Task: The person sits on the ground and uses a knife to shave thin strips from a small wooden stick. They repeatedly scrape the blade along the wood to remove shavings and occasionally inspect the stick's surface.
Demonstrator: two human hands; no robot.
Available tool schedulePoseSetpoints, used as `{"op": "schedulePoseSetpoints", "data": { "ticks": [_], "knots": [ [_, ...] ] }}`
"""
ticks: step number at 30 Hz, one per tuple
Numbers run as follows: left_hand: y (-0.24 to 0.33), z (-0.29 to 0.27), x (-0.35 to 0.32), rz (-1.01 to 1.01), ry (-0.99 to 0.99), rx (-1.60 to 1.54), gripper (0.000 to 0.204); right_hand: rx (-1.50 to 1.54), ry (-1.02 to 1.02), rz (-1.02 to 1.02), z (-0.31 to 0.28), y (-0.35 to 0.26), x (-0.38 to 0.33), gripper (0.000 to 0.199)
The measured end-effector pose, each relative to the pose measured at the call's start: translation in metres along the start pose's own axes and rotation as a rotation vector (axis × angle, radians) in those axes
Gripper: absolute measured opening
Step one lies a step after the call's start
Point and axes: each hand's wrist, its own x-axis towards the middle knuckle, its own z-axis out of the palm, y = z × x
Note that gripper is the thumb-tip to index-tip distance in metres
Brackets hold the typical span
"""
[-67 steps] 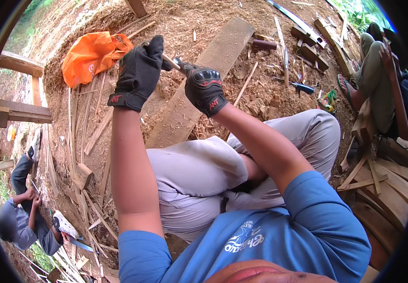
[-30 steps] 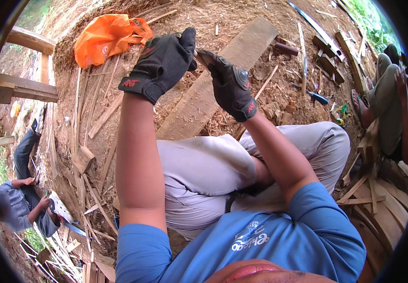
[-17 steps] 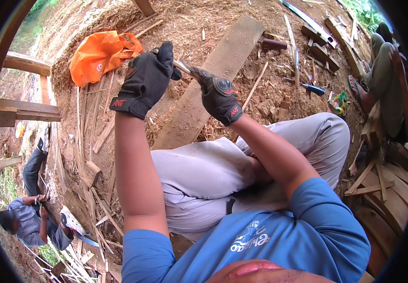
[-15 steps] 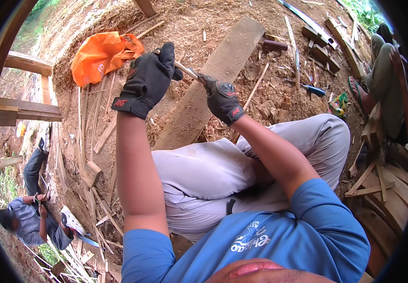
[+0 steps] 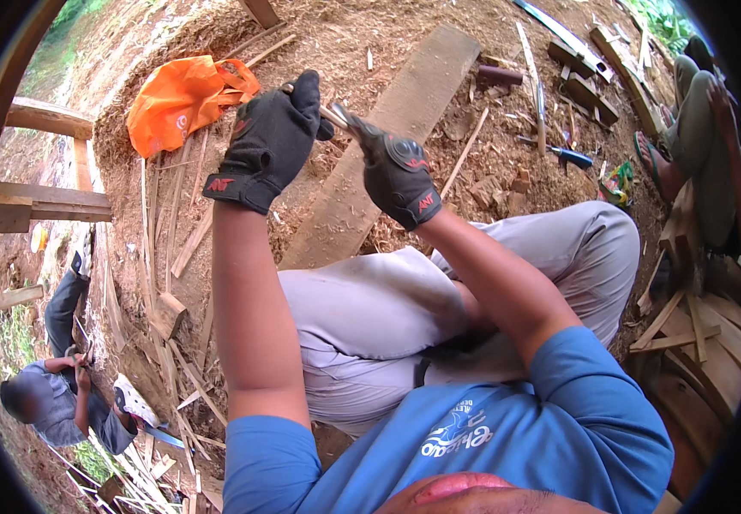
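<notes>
My left hand (image 5: 269, 146), in a black glove, is closed around a thin wooden stick (image 5: 331, 116); one end of the stick pokes out above the knuckles. On the stick's other side my right hand (image 5: 394, 171), gloved in black and grey, has its fingers closed about it, a short way from the left hand. Whether a small tool or blade is also in the right hand's fingers, I cannot make out. Beneath both hands a wide wooden plank (image 5: 405, 107) lies on the ground, scattered with shavings.
An orange bag (image 5: 173, 107) lies to the left. Wood strips (image 5: 160, 231) are strewn below it. At right are a blue-handled tool (image 5: 572, 158), a hand saw (image 5: 559, 30), wooden blocks (image 5: 589, 96) and a seated person (image 5: 700, 146). Another person (image 5: 62, 398) sits far left.
My right hand has moved left and slightly up along the stick, closer to my left hand. The left hand stays nearly in place, still holding the stick.
</notes>
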Motion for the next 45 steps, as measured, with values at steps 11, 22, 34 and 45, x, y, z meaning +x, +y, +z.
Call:
{"op": "schedulePoseSetpoints", "data": {
  "ticks": [11, 22, 34, 45],
  "knots": [
    [0.011, -0.004, 0.0, -0.026, -0.011, -0.058, 0.084, -0.117, -0.093, 0.192, 0.019, 0.03, -0.011, 0.05],
    [-0.001, -0.009, 0.0, -0.043, 0.029, 0.009, 0.086, -0.062, 0.174, -0.011, 0.031, 0.001, 0.0, 0.047],
    [-0.001, -0.001, -0.005, 0.025, 0.184, -0.035, 0.074, -0.024, 0.196, -0.133, 0.03, -0.008, 0.002, 0.047],
    [-0.002, -0.004, -0.017, 0.034, 0.114, -0.059, 0.068, 0.16, 0.137, -0.154, -0.004, -0.07, 0.02, 0.054]
  ]
}}
